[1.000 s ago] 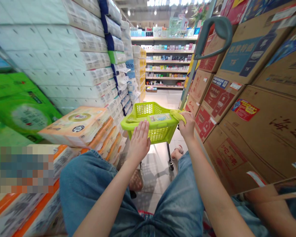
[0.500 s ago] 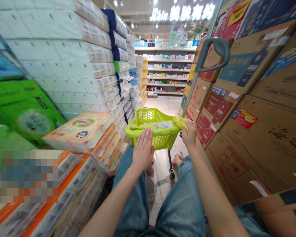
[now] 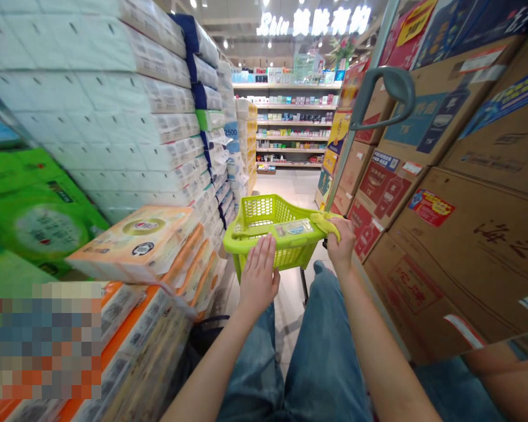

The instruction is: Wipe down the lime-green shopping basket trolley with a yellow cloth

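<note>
A lime-green plastic basket [image 3: 290, 257] with holes in its walls sits in front of me on a wheeled frame, whose dark leg [image 3: 304, 286] shows below. My left hand [image 3: 259, 274] rests against the near side of the basket, its fingers stretched out together near the rim and holding nothing. At the right end, my right hand [image 3: 342, 245] has its fingers closed round a yellow cloth [image 3: 327, 223], which lies over the basket's edge. A label [image 3: 294, 227] is fixed on the near rim. The basket's floor is largely hidden.
Stacked white tissue packs [image 3: 101, 99] line the aisle's left, with orange tissue packs [image 3: 136, 237] nearer. Cardboard cartons [image 3: 457, 252] rise on the right, beside a post with a grey hook-shaped handle [image 3: 382, 97]. Stocked shelves [image 3: 290, 123] stand at the far end.
I have stepped forward, and the basket has moved along the aisle with me. My right knee is now farther forward. Both hands keep their places on the basket and cloth.
</note>
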{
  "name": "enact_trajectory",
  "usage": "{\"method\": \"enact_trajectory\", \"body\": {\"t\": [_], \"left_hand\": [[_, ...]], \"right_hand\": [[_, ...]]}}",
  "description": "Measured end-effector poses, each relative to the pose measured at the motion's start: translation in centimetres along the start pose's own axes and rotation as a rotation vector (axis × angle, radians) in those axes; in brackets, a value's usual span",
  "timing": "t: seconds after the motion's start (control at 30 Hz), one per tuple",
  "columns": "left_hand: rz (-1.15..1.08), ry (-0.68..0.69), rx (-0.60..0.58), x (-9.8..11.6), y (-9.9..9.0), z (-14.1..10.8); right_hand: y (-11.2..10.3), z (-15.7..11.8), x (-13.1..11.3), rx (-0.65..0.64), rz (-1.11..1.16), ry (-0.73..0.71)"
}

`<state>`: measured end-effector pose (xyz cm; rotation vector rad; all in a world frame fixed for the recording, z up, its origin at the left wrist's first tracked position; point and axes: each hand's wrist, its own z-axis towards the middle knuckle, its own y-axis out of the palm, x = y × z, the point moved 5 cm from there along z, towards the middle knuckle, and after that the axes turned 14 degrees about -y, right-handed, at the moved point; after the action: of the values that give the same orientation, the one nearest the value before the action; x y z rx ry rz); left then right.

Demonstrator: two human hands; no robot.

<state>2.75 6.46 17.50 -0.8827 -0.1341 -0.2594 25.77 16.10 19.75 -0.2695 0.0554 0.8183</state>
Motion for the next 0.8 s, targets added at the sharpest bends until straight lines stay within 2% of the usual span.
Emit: {"method": "enact_trajectory", "body": {"t": [0.37, 0.57, 0.8], "left_hand": [[-0.02, -0.05, 0.06, -0.4, 0.1, 0.2], [-0.019, -0.057, 0.063, -1.3, 0.0, 0.3], [-0.019, -0.044, 0.045, -2.2, 0.0, 0.9]], "right_hand": [[0.4, 0.0, -0.9, -0.05, 0.013, 0.019], [1.0, 0.1, -1.8, -0.011, 0.024, -0.012], [2.3, -0.1, -1.8, -0.002, 0.037, -0.019]]}}
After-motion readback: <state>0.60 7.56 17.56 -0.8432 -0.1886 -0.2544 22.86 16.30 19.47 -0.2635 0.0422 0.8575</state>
